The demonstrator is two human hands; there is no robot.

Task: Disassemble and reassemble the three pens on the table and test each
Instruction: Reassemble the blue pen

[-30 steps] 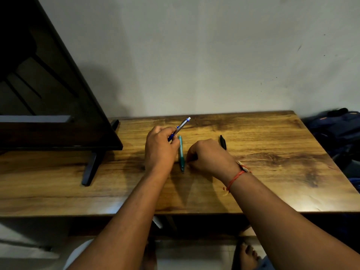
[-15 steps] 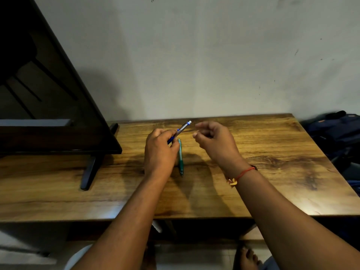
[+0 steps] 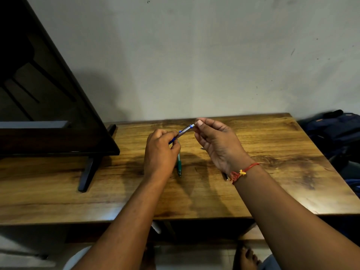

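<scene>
My left hand (image 3: 160, 152) grips a blue and silver pen (image 3: 184, 131) by its lower half and holds it tilted up to the right above the wooden table (image 3: 272, 172). My right hand (image 3: 216, 145) is raised beside it, thumb and forefinger pinching the pen's white top end. A green pen (image 3: 178, 163) lies on the table just under my left hand. A black pen (image 3: 225, 176) lies behind my right wrist, so only its ends show.
A dark flat screen (image 3: 48, 94) on a black stand foot (image 3: 86, 172) fills the table's left side. The wall runs along the table's far edge. A dark blue backpack (image 3: 337, 129) sits off the right edge.
My right hand has lifted off the table and come up to the top end of the blue pen. My left hand has kept holding the pen in place.
</scene>
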